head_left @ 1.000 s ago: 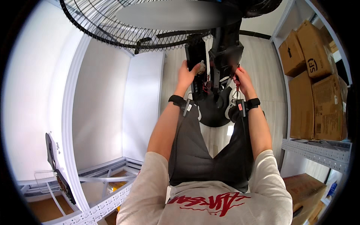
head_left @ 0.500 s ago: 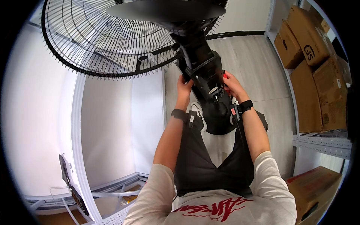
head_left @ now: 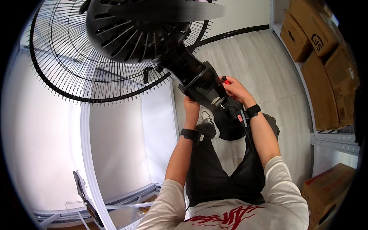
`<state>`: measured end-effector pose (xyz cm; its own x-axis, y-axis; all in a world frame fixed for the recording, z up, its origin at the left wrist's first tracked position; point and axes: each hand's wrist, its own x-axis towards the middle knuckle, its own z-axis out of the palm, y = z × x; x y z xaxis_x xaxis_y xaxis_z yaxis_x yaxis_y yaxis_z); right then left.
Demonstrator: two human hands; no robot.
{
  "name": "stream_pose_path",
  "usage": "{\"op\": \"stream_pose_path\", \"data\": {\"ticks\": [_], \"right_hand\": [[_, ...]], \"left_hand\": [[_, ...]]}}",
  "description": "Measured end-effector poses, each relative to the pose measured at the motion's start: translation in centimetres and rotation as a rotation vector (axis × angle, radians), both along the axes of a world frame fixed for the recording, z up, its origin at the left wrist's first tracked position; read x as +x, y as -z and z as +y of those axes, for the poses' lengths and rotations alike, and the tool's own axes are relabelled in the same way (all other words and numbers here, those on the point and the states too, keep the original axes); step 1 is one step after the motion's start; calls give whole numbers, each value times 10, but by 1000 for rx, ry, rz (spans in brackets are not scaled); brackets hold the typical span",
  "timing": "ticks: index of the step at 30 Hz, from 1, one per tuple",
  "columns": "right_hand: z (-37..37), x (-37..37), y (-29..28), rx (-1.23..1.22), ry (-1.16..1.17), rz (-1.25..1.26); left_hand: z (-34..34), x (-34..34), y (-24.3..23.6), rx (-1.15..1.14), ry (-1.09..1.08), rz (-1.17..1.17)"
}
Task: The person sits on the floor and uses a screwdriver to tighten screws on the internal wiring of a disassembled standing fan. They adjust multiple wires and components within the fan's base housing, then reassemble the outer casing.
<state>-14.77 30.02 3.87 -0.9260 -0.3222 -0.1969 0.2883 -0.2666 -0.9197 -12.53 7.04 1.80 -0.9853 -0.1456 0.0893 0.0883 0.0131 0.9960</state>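
A large black floor fan stands between my legs, its neck leaning to the upper left. The ribbed motor housing and wire guard fill the upper left. At the left side of the neck is my left hand, closed against it, with the fingertips hidden behind the black plastic. On the neck's right side, my right hand grips a red-and-black screwdriver handle; the tool's far end is out of sight. A small metal fitting shows low on the neck. Beneath it lies the round black base.
Metal shelving at the right carries cardboard boxes, with another carton lower down. A white cabinet-like frame rises at the left. My shoe is beside the fan base on grey flooring.
The fan's head and neck now lean further left in view, bringing the motor housing into sight. My right hand has shifted slightly left with the screwdriver; my left hand sits lower along the neck.
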Motion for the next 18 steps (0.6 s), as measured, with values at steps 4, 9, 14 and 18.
{"op": "stream_pose_path", "data": {"ticks": [4, 9, 14, 18], "right_hand": [[1, 1, -10, 3, 23, 38], [-13, -4, -8, -115, 92, 98], [-16, -23, 26, -63, 127, 200], [-23, -24, 26, 69, 166, 241]], "left_hand": [[15, -1, -26, 95, 0, 61], [7, -8, -19, 296, 15, 20], [8, -11, -4, 159, 89, 66], [-22, -15, 21, 155, 131, 3]]}}
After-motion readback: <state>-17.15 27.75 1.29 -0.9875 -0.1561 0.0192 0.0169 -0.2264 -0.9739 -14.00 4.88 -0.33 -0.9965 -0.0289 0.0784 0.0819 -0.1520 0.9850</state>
